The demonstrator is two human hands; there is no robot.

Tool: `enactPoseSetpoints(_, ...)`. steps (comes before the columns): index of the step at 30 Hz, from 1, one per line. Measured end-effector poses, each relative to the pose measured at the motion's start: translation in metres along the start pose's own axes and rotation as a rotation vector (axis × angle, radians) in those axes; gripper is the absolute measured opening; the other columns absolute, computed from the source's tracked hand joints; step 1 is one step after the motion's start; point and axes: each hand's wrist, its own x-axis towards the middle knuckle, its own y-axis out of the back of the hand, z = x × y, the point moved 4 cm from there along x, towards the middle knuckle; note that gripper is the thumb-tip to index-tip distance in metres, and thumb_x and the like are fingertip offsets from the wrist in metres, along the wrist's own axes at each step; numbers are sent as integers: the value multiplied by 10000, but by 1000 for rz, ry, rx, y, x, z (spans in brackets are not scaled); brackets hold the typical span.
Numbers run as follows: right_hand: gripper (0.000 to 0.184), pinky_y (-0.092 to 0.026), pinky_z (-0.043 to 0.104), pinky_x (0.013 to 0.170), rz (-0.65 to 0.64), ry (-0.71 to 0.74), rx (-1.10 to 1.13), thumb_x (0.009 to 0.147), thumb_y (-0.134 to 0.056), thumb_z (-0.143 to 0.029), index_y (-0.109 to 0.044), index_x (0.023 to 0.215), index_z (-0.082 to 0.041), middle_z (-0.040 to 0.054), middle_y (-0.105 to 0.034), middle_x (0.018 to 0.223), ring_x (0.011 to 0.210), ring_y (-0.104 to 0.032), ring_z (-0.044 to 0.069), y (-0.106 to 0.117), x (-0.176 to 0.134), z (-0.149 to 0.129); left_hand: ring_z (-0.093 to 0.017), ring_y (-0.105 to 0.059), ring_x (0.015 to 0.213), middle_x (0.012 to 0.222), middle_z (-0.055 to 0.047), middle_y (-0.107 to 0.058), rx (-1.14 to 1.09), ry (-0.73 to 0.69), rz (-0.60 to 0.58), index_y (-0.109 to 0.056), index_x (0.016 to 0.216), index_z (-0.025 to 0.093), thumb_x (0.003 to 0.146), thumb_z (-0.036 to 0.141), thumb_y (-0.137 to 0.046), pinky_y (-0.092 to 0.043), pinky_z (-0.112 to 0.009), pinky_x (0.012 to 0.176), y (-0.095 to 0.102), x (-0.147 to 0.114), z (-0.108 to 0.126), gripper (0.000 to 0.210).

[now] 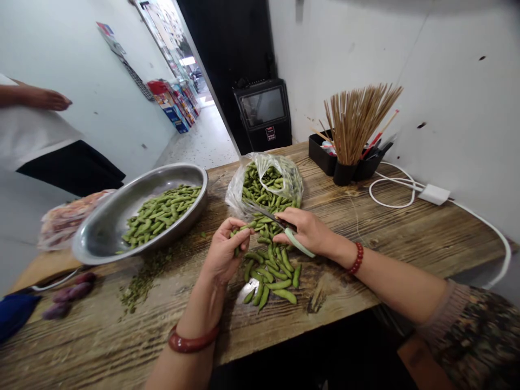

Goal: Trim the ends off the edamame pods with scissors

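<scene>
My left hand is closed around green edamame pods, with fingertips and thumb pinching one at its end. In my right hand is a pair of scissors with pale green handles, its blades pointing left toward the pinched pod. Whether the blades touch that pod I cannot tell. Loose edamame pods lie on the table just below both hands. Behind them a clear plastic bag lies open, full of more pods. To the left, a large metal basin holds a heap of pods.
Small green trimmings lie beside the basin on the wooden table. Purple-red pieces and a bag of pinkish food are at left. A black holder with sticks and a white cable are right. A person stands at left.
</scene>
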Motion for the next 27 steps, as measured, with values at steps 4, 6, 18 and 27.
enactPoseSetpoints(4,528,-487,310,724,-19,9,-35,770,-708,-442,-545,1185,-159,82,-579,967,801,-570,188,0,0,-3,-26,-427,431,666,8,-646,0,1,1,-519,792,173,654,200,-761,-274,-120,405,-1,0,1,280)
enactPoseSetpoints(6,562,-491,310,719,-44,21,-53,772,-701,-458,-526,1221,-168,84,-574,982,809,-573,190,0,-1,-6,-26,-427,433,669,9,-646,6,-4,-7,-518,789,171,664,198,-755,-275,-122,409,-2,0,0,269)
enactPoseSetpoints(18,579,-496,313,758,-97,20,-62,786,-679,-473,-512,1252,-171,77,-564,995,862,-575,200,-2,-3,-7,-29,-432,445,670,15,-646,32,-23,-12,-524,794,170,659,184,-759,-289,-134,425,-2,-2,0,271)
enactPoseSetpoints(27,625,-494,330,742,-85,46,-60,749,-706,-496,-514,1241,-162,85,-555,981,850,-559,209,-2,-1,-8,-32,-426,443,635,31,-619,12,-19,-38,-546,783,174,668,194,-753,-293,-141,435,-1,-1,-2,237)
